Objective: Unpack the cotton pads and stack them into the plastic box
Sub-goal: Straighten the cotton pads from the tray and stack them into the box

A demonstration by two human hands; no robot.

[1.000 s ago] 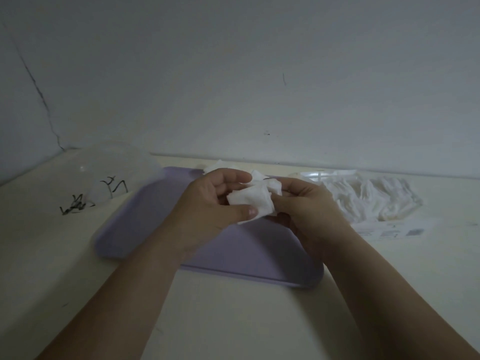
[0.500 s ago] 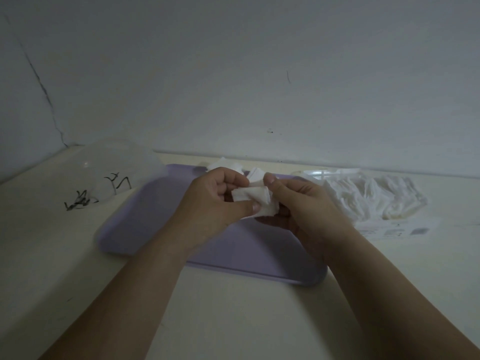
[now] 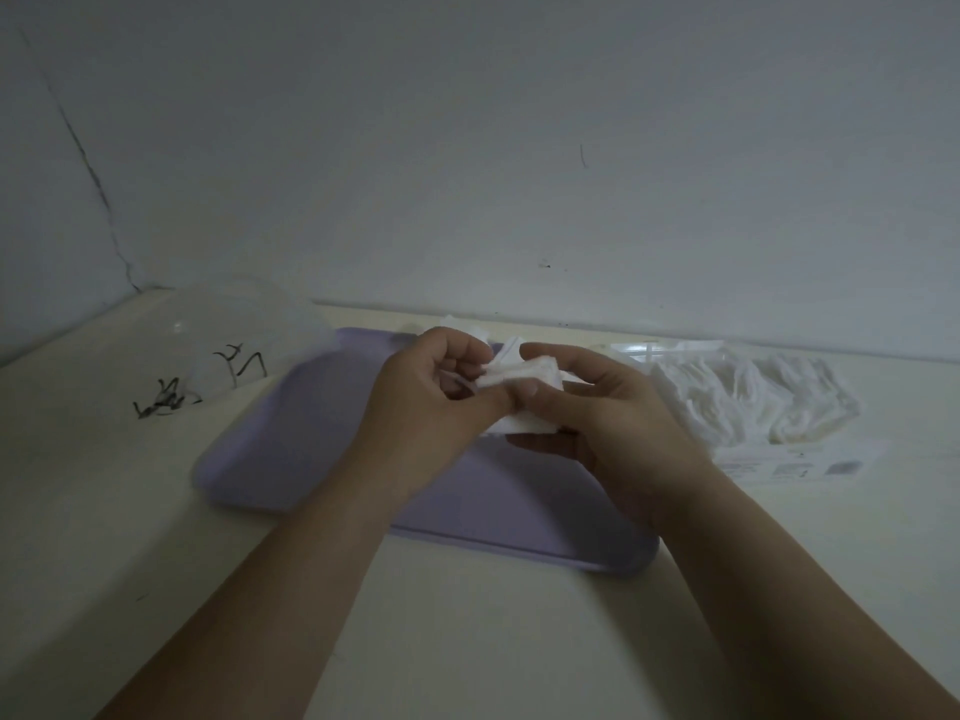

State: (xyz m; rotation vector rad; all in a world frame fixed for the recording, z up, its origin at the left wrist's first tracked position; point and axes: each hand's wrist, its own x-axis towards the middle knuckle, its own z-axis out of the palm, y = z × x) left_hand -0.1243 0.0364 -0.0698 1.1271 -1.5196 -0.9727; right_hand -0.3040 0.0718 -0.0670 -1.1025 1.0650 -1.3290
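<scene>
Both thumbs have closed together on the cotton pads. Head view: left hand and right hand pinch the small white bundle between curled fingers, above the purple tray (more pads sit in the opened pack, right, on the tabletop).

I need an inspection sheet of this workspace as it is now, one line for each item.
surface: pale table, with a purple tray lying on it.
job's things: cotton pads held above the tray; open pack of pads to the right.
clutter: clear plastic item with black marks, to the left.
grips: left hand and right hand both pinch the cotton pads.
cables: nothing seen.
surroundings: plain wall; crack at its left.
</scene>
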